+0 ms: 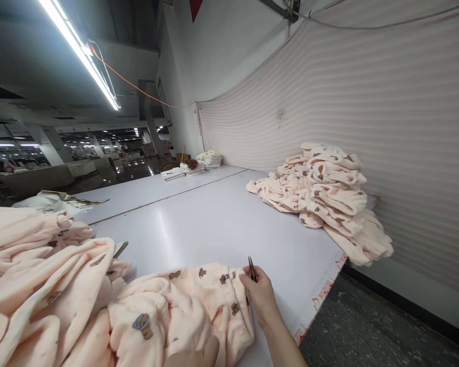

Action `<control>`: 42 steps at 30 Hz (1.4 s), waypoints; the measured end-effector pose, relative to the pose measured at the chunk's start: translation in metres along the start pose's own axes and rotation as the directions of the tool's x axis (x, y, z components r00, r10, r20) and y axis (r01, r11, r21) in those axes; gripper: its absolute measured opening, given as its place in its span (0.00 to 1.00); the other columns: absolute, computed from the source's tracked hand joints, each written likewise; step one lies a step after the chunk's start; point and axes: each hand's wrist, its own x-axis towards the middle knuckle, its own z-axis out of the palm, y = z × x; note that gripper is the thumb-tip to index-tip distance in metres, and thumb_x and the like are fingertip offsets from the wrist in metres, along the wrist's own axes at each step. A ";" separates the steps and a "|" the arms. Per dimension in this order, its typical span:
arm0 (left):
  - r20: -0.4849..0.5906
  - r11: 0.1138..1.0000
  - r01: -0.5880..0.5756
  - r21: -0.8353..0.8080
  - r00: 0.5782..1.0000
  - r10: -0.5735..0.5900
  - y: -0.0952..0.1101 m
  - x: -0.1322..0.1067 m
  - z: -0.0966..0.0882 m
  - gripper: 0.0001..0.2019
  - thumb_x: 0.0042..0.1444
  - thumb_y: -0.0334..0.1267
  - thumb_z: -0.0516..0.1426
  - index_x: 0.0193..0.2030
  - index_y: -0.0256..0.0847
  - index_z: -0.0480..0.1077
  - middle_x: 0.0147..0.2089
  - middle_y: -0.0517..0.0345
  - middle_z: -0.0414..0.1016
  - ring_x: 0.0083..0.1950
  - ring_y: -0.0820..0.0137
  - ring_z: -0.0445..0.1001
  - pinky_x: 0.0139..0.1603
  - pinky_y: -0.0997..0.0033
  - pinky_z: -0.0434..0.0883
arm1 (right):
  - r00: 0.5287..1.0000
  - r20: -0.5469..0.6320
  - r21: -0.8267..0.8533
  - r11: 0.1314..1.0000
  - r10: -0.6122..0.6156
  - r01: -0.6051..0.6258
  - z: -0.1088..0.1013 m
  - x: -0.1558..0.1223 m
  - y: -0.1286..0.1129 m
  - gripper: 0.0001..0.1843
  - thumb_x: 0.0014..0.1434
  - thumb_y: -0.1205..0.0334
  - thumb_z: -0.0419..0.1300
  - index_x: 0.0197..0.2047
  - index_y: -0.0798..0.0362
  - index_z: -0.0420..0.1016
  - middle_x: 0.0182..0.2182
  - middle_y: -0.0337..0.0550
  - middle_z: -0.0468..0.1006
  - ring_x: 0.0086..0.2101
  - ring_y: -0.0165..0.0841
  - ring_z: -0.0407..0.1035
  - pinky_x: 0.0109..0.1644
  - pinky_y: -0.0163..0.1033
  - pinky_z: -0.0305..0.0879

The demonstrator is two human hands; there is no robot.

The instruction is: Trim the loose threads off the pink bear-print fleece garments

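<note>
Small dark thread snips (252, 270) stick up, points upward, from my right hand (262, 296), which is closed around them. Its thumb and fingertips also meet the edge of a pale pink plush garment (191, 300) printed with small brown and grey bear figures. The garment lies rumpled along the near side of the table. Low at the bottom edge, my left hand (197, 354) rests against the same cloth; only part of it shows and its fingers are hidden.
More pink plush cloth (42, 290) is heaped at left. A tall pile of similar garments (325, 188) overhangs the right edge of the white table (210, 219). Stacked folded cloth (209, 159) sits at the far end. A striped sheet (348, 92) covers the wall.
</note>
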 end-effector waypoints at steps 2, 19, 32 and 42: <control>-0.023 0.999 0.002 0.044 1.000 -0.001 0.007 0.004 0.006 0.16 0.45 0.39 0.60 0.43 0.46 0.72 0.50 0.45 0.75 0.57 0.46 0.66 0.56 0.52 0.63 | 0.998 0.061 0.090 0.996 0.013 -0.019 0.005 -0.025 -0.010 0.08 0.50 0.60 0.58 0.33 0.53 0.68 0.23 0.35 0.72 0.25 0.31 0.69 0.29 0.33 0.66; 0.038 0.812 0.275 -0.514 0.954 -0.299 0.005 0.025 0.006 0.14 0.50 0.44 0.58 0.43 0.43 0.66 0.29 0.63 0.71 0.32 0.69 0.68 0.35 0.72 0.65 | 0.904 0.274 -0.335 0.848 -0.329 0.411 0.004 -0.052 -0.015 0.21 0.59 0.66 0.53 0.54 0.47 0.71 0.48 0.44 0.79 0.47 0.38 0.73 0.51 0.41 0.69; 0.405 0.425 0.513 -0.746 0.856 -0.322 -0.008 0.027 -0.017 0.12 0.43 0.31 0.59 0.37 0.37 0.74 0.18 0.68 0.65 0.15 0.84 0.49 0.16 0.81 0.42 | 0.875 0.447 -0.222 0.925 -0.185 0.310 -0.009 -0.048 -0.045 0.03 0.58 0.62 0.57 0.34 0.50 0.70 0.30 0.36 0.77 0.33 0.32 0.73 0.38 0.31 0.66; 0.314 0.458 0.328 -0.826 0.943 -0.108 0.000 0.020 -0.008 0.15 0.50 0.40 0.63 0.46 0.45 0.70 0.42 0.59 0.76 0.48 0.65 0.71 0.53 0.63 0.64 | 0.798 0.535 -0.342 0.792 -0.278 0.505 -0.015 -0.069 -0.050 0.12 0.56 0.62 0.57 0.44 0.49 0.75 0.36 0.40 0.77 0.36 0.33 0.73 0.38 0.32 0.66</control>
